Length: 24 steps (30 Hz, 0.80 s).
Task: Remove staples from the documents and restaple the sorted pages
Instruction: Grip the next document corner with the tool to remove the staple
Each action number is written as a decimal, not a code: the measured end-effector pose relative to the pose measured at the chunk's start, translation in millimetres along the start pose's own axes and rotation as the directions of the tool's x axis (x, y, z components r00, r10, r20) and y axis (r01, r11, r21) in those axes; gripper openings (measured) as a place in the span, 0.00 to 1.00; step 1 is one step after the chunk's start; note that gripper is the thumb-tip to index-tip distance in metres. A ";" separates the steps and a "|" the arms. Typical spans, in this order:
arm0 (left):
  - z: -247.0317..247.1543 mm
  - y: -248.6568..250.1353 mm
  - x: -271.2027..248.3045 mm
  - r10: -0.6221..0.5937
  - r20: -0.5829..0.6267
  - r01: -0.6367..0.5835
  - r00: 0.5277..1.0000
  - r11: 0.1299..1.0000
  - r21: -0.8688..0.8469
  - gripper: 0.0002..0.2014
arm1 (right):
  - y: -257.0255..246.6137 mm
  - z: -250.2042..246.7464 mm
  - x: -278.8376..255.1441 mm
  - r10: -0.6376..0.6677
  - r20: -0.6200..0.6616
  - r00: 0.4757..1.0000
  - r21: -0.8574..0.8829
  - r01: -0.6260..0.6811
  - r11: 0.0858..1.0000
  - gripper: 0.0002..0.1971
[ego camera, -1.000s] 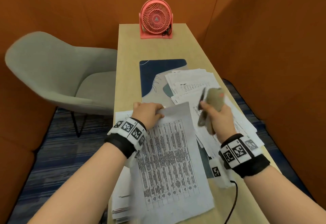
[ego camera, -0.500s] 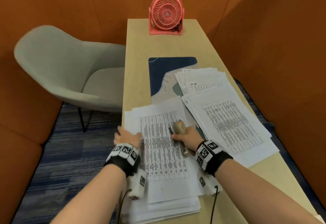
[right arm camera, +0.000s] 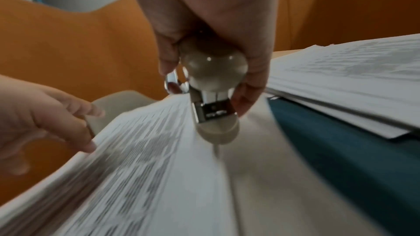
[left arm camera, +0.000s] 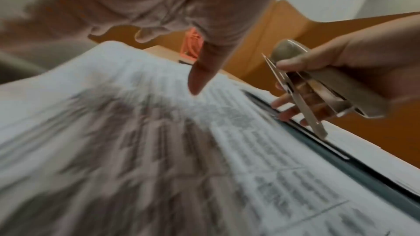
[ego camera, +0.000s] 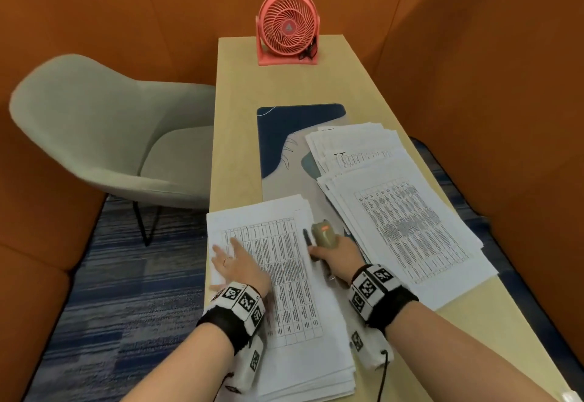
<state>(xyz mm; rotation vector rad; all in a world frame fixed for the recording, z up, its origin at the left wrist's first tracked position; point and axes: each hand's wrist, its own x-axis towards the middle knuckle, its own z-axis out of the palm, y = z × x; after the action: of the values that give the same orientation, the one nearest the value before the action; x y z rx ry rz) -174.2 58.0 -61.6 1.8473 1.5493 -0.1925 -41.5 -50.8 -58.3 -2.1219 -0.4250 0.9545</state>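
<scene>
beige stapler (ego camera: 324, 233) in right hand (ego camera: 336, 254), beside papers (ego camera: 284, 275)

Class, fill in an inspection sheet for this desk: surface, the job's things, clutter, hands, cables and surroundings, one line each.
Surface: narrow wooden desk with a blue mat partly under papers.
Job's things: near stack of printed tables at the front edge; far stack, fanned out, to its right; stapler.
Clutter: pink fan at the desk's far end.
Hands: left hand lies flat on the near stack, fingers straight; right hand holds the stapler in its grip at that stack's right edge, along with a dark pen.
Cables: black cord hangs from the right wrist; fan's cord bundled at its base.
Surroundings: grey chair to the left, orange walls, striped blue carpet.
</scene>
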 end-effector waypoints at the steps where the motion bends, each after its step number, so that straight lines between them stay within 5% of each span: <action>1: 3.5 12.1 -1.4 0.101 0.012 -0.100 0.995 0.993 -0.062 0.43 | 2.8 -14.8 0.3 -0.002 -0.053 0.999 0.074 0.006 0.997 0.08; 4: 22.5 53.9 -7.1 0.361 0.091 -0.330 0.928 0.911 -0.246 0.31 | 19.7 -70.5 8.8 0.028 -0.229 0.973 0.100 -0.005 0.995 0.09; 10: 79.0 132.4 -20.8 0.438 0.274 -0.372 0.857 0.891 -0.260 0.05 | 67.0 -174.0 33.4 0.182 -0.335 0.925 -0.249 -0.273 0.929 0.18; 12: 100.2 145.9 -19.7 0.386 0.296 -0.343 0.874 0.921 -0.187 0.15 | 78.9 -194.0 34.0 0.217 -0.323 0.921 -0.328 -0.324 0.887 0.19; 15: 116.1 159.7 -13.0 0.299 0.320 -0.276 0.899 0.954 -0.117 0.09 | 98.2 -213.3 38.0 0.226 -0.307 0.924 -0.329 -0.326 0.886 0.18; 17: 122.4 164.5 -7.2 0.249 0.292 -0.230 0.923 0.968 -0.100 0.16 | 109.4 -216.5 41.4 0.233 -0.287 0.929 -0.279 -0.314 0.908 0.18; 24: 134.5 170.1 -2.6 0.197 0.251 -0.087 0.948 0.916 -0.391 0.22 | 118.7 -217.8 47.8 0.252 -0.288 0.924 -0.390 -0.353 0.850 0.26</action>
<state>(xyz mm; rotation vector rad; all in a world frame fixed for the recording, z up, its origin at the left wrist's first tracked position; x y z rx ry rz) 22.4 -29.5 -88.8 1.5429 1.1526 -0.0810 152.1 -212.1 -76.6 -2.7402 -0.1956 0.8261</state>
